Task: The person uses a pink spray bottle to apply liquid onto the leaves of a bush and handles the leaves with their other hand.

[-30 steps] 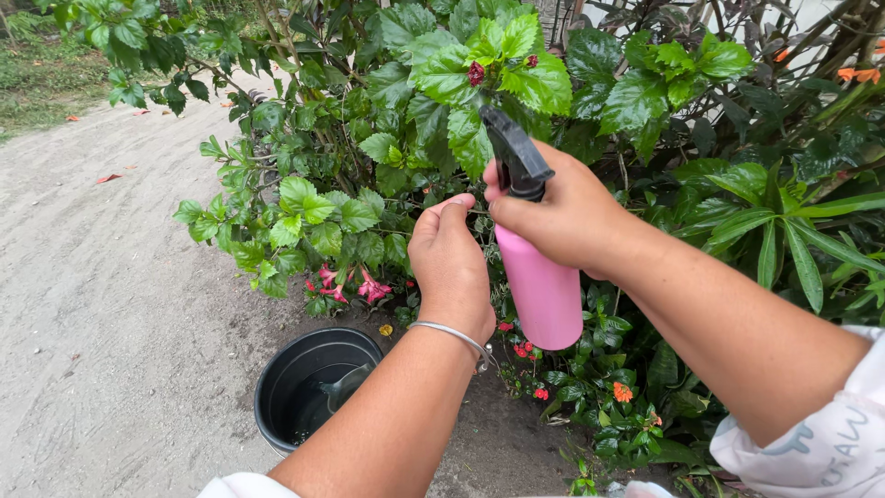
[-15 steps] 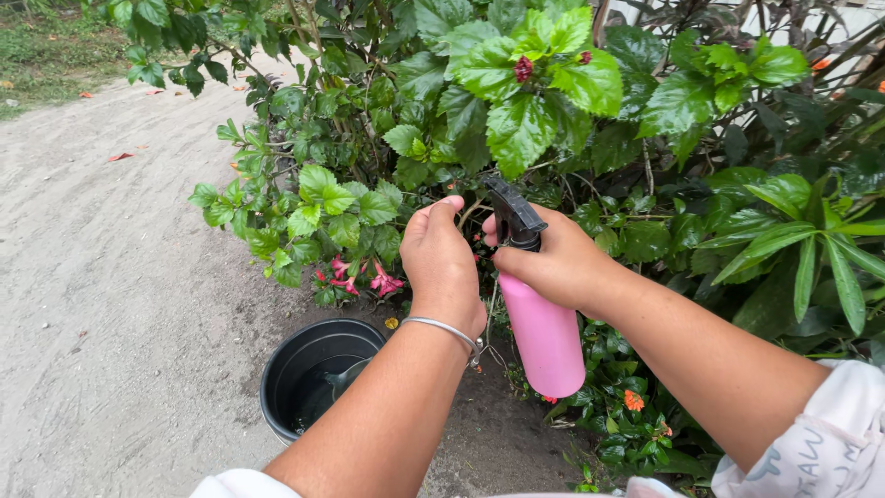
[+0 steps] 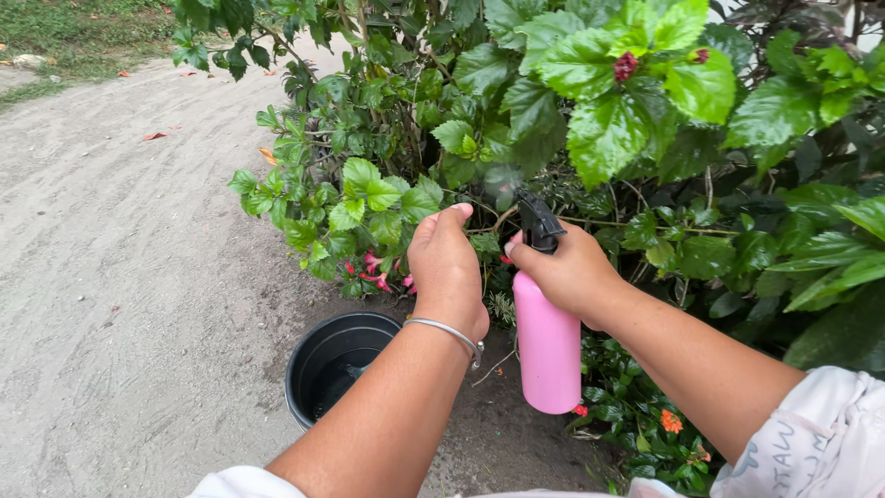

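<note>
Head cam: hibiscus bush filled upper right of frame, black bucket bottom centre. Right hand was wrapped around pink spray bottle, centre frame. Left hand, fingers pinched together, was just beside its black nozzle.

Bare forearms, thin silver bangle on left wrist, white short sleeves with grey lettering on right.
</note>
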